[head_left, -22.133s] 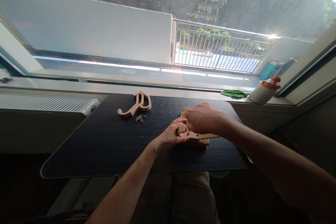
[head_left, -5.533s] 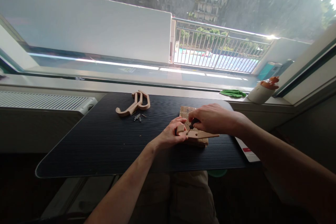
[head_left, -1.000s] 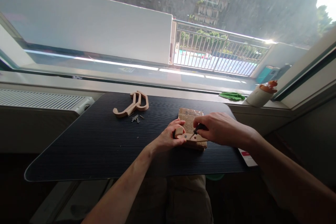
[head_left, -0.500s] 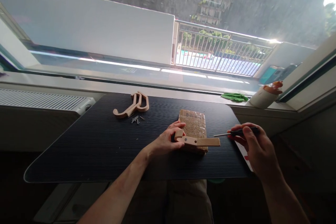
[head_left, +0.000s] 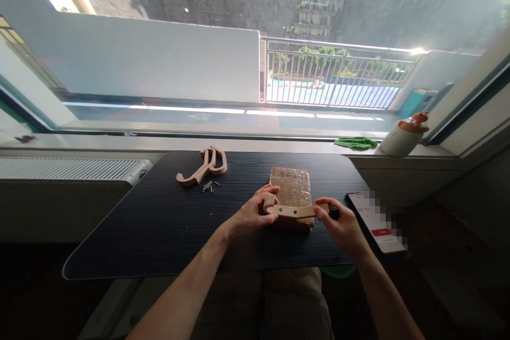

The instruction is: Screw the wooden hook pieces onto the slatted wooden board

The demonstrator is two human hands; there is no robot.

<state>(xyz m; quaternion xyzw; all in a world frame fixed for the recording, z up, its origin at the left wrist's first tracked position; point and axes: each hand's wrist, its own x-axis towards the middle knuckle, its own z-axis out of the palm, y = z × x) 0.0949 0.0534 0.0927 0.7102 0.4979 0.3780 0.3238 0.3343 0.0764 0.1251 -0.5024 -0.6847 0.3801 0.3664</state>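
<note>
1. Daylight fills what looks like a home, a radiator (head_left: 71, 169) set below the windowsill (head_left: 239, 144).
2. A cloth (head_left: 356, 142) and bottle (head_left: 400, 140) rest there, behind a dark counter (head_left: 139, 228).
3. Outside stands a metal railing (head_left: 337, 79).

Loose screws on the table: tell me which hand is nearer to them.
Left. The left hand, on the hooked end of the wooden piece, is right of the screws and closer to the person; the right hand is farther right, on the piece's straight end.

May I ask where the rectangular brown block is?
In the head view, the block lies just right of centre on the black table, partly beneath the held pale wooden hook.
</note>
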